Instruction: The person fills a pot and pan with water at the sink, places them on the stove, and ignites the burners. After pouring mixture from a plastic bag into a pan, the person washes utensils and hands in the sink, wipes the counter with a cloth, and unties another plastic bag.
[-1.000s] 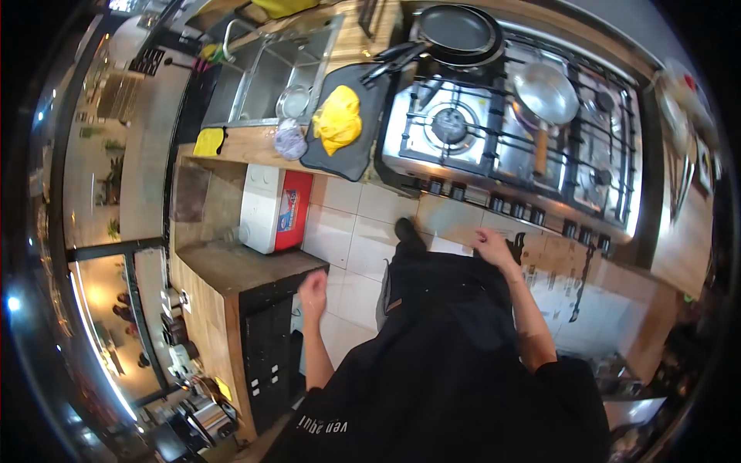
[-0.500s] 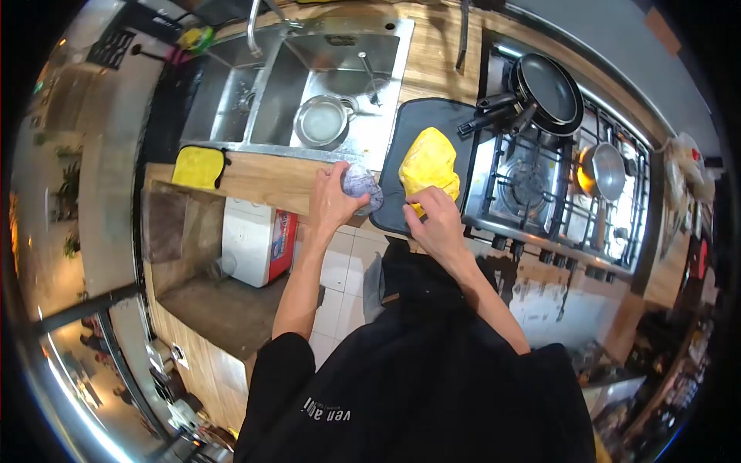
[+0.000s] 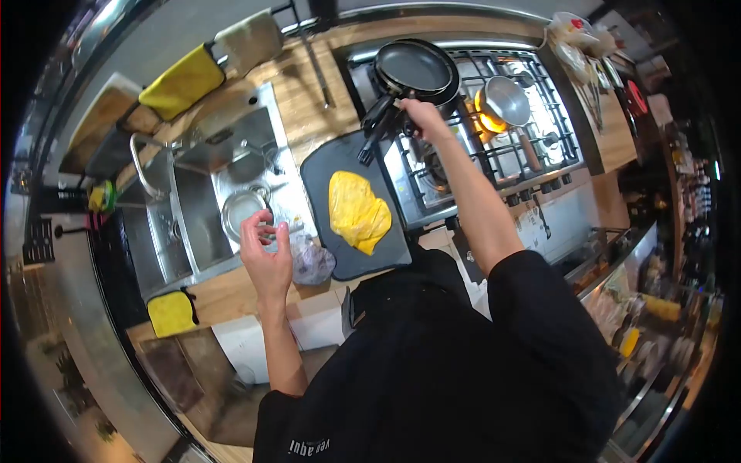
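Head view: right hand [image 3: 426, 121] at the frying pans' [image 3: 415, 68] handles [image 3: 378, 113]; cannot tell if it grips.
Left hand [image 3: 268, 259] is open near the purple bag [image 3: 312, 263].

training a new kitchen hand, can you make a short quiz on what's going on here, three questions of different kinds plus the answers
1. True or false: the yellow bundle lies in the sink.
2. Which hand is at the handles of the stacked pans? a) left hand b) right hand
3. Fill in the blank: an orange flame shows beside the ____.

Key:
1. False; it lies on the dark board.
2. b
3. saucepan
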### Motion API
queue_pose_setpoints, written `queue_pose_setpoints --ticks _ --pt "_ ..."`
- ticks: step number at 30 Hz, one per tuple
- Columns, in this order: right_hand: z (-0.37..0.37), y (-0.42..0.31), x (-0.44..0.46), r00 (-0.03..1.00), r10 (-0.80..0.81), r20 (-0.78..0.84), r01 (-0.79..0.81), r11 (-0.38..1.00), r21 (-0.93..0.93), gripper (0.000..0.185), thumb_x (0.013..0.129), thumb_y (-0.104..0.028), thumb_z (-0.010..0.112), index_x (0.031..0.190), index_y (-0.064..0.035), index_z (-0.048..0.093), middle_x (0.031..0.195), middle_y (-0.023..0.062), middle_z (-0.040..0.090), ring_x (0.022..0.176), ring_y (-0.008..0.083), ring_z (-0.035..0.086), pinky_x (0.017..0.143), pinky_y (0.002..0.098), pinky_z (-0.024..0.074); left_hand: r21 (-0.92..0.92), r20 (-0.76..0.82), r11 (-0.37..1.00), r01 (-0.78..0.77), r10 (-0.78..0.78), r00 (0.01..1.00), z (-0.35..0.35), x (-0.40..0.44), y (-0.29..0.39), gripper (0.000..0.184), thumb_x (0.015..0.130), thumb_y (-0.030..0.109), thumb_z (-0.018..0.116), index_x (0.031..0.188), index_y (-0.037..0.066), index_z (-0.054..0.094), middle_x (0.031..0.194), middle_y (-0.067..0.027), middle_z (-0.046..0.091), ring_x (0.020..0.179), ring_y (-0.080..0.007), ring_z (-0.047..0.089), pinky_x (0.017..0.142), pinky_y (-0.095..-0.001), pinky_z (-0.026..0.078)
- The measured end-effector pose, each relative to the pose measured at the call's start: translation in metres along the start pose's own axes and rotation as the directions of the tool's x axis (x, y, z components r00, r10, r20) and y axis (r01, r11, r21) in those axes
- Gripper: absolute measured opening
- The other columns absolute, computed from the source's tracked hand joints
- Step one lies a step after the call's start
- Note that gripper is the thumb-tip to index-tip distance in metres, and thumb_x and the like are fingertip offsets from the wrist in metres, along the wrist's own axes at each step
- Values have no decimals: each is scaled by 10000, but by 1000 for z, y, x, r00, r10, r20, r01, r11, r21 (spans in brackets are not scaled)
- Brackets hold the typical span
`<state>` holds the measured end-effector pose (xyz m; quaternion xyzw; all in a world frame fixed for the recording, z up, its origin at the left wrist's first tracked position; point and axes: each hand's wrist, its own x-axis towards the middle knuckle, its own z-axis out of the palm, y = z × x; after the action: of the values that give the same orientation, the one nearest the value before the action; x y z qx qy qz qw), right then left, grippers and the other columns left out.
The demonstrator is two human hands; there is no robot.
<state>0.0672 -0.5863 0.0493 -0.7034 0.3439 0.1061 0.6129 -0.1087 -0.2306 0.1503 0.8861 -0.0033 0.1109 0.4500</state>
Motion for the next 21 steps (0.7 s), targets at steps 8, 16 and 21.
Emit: queue_pose_setpoints --ticks 8,16,21 --pt "-42 25 -48 849 -528 -24 503 821 -272 253 734 -225 652 737 11 560 537 118 583 435 188 598 431 342 479 -8 24 999 -46 47 999 60 18 19 163 844 97 644 974 7 602 862 -101 623 757 -200 592 670 -318 452" --pt "-15 -1 -148 735 -572 365 629 776 -49 220 675 -142 674 734 24 542 516 145 491 448 185 492 470 351 405 -199 -34 938 283 -296 955 45 -14 27 210 972 168 517 943 -14 616 793 -18 618 687 -68 528 624 -224 442" --pt "74 1 -164 246 -865 438 953 298 52 218 696 -71 649 881 -15 547 926 214 531 704 397 586 615 474 472 -242 -345 871 427 -488 801 -15 -68 -4 242 976 224 521 887 28 630 706 24 551 602 -40 466 527 -201 375"
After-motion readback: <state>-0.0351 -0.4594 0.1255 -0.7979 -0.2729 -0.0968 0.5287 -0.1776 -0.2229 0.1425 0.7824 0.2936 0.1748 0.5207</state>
